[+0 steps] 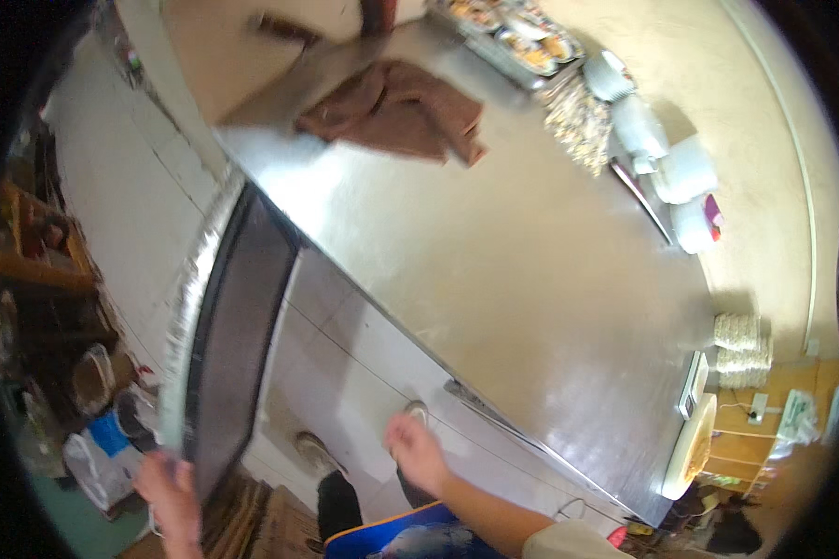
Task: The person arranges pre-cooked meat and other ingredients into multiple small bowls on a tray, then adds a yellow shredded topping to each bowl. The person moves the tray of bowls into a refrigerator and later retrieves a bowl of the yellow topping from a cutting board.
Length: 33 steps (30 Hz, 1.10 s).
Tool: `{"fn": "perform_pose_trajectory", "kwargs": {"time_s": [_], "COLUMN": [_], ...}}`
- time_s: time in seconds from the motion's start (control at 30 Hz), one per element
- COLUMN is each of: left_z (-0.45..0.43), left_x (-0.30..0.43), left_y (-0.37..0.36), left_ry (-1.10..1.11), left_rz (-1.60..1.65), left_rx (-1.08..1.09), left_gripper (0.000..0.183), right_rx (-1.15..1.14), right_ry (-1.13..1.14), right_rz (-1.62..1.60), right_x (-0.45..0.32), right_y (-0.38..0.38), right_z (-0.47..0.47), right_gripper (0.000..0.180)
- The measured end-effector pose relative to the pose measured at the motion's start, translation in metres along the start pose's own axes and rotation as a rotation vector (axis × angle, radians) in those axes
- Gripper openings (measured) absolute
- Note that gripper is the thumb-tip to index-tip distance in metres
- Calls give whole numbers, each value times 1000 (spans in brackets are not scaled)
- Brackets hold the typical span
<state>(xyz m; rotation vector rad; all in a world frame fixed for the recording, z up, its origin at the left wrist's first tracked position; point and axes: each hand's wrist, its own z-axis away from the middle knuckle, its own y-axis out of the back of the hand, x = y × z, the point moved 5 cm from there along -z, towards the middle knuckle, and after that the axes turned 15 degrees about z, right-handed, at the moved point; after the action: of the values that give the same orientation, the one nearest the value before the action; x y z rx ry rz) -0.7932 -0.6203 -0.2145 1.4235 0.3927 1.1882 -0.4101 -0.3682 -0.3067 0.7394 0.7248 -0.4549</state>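
Note:
My left hand [169, 499] is at the lower left, its fingers and thumb around the near end of a tall door-like panel [241, 314] with a dark rim and a shiny silver edge. Bent in front of my body, my right hand [416, 447] is blurred, with its fingers curled in and nothing visible in them. It hangs above the tiled floor [342, 335], apart from the steel worktable [531, 272]. On the far part of that table lies a crumpled brown cloth [405, 112].
Along the wall stand a metal tray of food [524, 42], a patterned cloth [579, 122] and stacks of white dishes [685, 171]. A scale [692, 384] and a round cream board [692, 447] sit at the right end. Bags [101, 465] and flattened cardboard [245, 520] crowd the lower left.

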Motion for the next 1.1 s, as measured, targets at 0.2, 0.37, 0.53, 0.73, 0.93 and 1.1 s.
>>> {"fn": "perform_pose_trajectory", "kwargs": {"time_s": [0.2,0.37,0.53,0.73,0.93,1.1], "left_z": [85,137,133,75,-50,-165], "left_x": [160,289,390,443,494,585], "left_y": [-6,-36,-16,-9,-45,-60], "left_ry": [-77,-341,-505,-448,-588,-731], "left_rz": [232,62,15,18,100,135], "left_rx": [-456,-914,-837,-794,-571,-326], "left_gripper": [37,56,61,76,82,82], "right_rx": [-266,-181,-11,120,236,226], "right_ry": [462,402,247,161,131,23], "right_rz": [266,377,536,638,623,552], "right_x": [-133,-197,-176,-154,-152,-183], "right_y": [73,208,319,403,396,383], "right_z": [114,130,144,168,157,113], "right_gripper": [26,33,41,41,43,43]}}
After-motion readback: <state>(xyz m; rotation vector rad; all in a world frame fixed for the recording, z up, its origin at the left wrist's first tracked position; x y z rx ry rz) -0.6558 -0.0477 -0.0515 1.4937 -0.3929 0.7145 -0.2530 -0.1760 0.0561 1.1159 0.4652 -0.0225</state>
